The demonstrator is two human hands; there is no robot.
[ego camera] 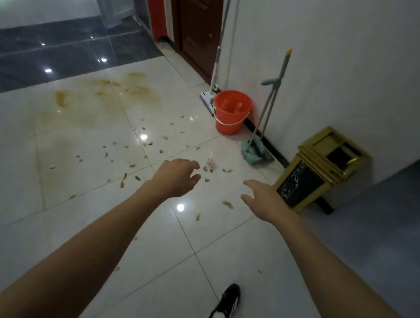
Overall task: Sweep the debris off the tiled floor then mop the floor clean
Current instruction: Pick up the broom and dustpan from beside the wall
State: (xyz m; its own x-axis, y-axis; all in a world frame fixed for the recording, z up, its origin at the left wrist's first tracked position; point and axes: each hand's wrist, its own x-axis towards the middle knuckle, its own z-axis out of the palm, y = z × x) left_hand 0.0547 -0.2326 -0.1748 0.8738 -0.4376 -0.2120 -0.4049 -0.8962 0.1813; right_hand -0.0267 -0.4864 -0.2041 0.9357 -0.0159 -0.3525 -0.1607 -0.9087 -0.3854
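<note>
Both hands are stretched forward over the floor and hold nothing. The left hand, at centre frame, has its fingers loosely curled with a gap between thumb and fingertips; the right hand, just right of it, is spread wider, its fingers relaxed and pointing toward the upper left.

Under and around them the pale tiled floor is littered with debris, small tan bits scattered across the middle of the frame, thickest just above the hands. Further to the upper left lies a brownish stain, smeared over several tiles.

The step in hand looks like fetching the broom, which stands with a dustpan against the white wall to the right of centre. Its long axis runs nearly upright, tilted slightly: the yellow-tipped handle points to the top of the frame and the head rests on the floor at the wall's foot. I would take it well up the shaft, so the head can be steered, and lift it away without knocking the orange bucket just to its left. The mop leans beside the bucket, handle also pointing up, flat head on the floor.

A gold bin stands at right, handy for emptying the pan. Sweeping toward it, away from the stain, should keep the bits dry.
</note>
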